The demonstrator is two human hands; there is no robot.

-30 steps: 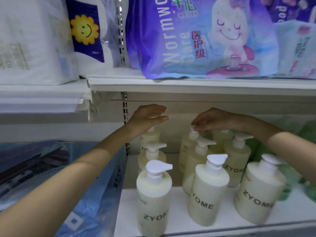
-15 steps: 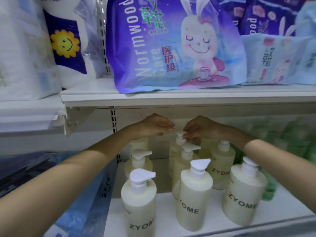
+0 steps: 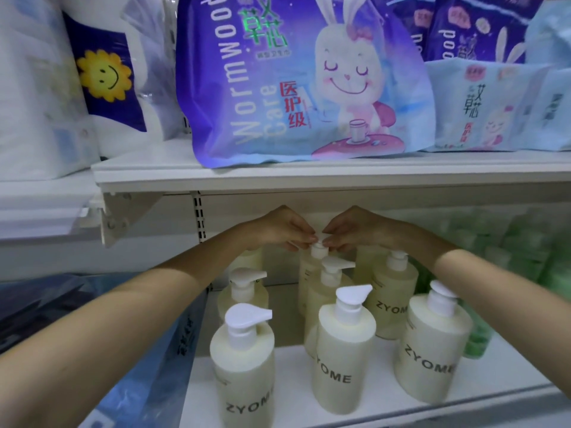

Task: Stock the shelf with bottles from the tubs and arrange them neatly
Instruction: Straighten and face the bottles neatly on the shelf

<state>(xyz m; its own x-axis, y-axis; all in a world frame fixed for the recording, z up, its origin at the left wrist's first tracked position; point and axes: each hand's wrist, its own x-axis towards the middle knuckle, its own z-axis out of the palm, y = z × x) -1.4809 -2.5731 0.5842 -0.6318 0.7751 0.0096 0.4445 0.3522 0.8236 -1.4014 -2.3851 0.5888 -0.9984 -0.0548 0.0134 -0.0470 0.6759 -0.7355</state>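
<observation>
Rear bottle (image 3: 310,270): pale yellow, upright at the back of the middle row on the white shelf (image 3: 386,393), its white pump (image 3: 318,249) between both hands.
Left hand (image 3: 285,228): fingertips pinching the pump from the left.
Right hand (image 3: 353,228): fingertips pinching it from the right.
Front bottles (image 3: 341,362): upright, marked ZYOME.
Above: purple rabbit pack (image 3: 302,78).

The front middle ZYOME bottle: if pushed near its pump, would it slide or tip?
The front middle bottle is tall with a narrow base, so it probably tips. It looks full, likely heavy. Falling, it might knock the bottle behind it.
</observation>
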